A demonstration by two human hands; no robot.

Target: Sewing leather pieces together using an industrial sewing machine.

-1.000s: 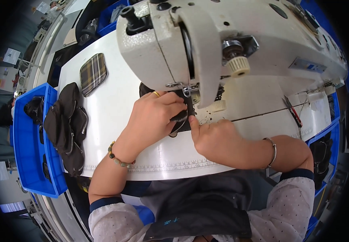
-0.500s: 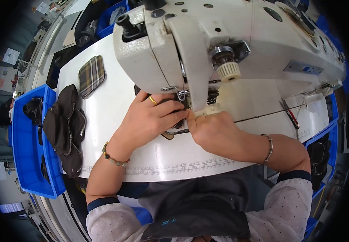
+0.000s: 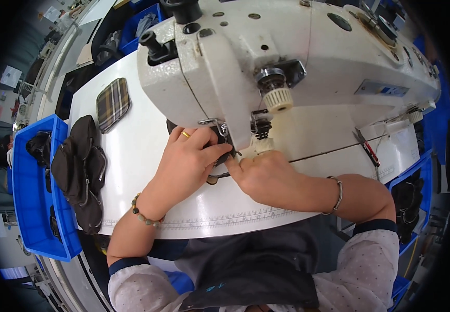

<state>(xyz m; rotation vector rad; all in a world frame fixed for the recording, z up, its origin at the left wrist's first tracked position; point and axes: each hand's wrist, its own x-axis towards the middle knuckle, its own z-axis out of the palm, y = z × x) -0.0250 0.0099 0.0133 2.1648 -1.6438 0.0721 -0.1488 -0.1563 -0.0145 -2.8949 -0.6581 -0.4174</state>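
From where I stand, the desk (image 3: 131, 161) is a glossy white top with a curved near edge, the worker's side, and a printed ruler strip (image 3: 225, 217) follows that edge. A soft heap of dark zipped pouches (image 3: 82, 171) lies along the left edge, reaching down to the near left corner. Farther up that side, toward the far left corner, a plaid patch (image 3: 113, 105) lies flat. A big off-white sewing machine (image 3: 225, 67) takes up the far side, and under its needle end sits a dark fabric piece (image 3: 221, 167), mostly hidden. Red-handled snips (image 3: 367, 148) lie near the right edge, across a dark seam (image 3: 324, 151).
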